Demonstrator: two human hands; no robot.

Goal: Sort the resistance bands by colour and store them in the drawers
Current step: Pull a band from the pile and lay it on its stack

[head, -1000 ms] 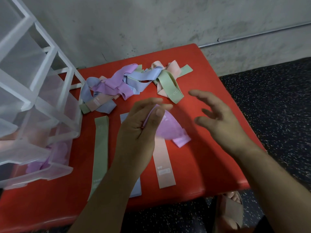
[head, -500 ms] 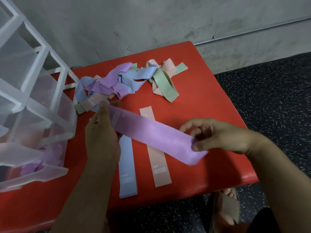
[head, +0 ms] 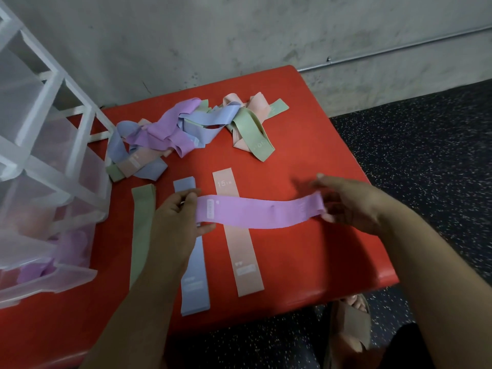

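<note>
Backs turned upward, a person's two bare hands hold level at either end of the purple band (head: 261, 212). The left hand (head: 174, 222) pinches one end between thumb and curled fingers (head: 186, 199). The right hand (head: 354, 206), slightly blurred, grips the opposite end with bent fingers.

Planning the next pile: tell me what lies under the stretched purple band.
The flat pink resistance band on the red table runs beneath the stretched purple resistance band; its crossed stretch is covered.

Left hand (head: 175, 222) and right hand (head: 354, 206) hold a purple band (head: 261, 211) stretched flat above the red table (head: 306, 161).
</note>
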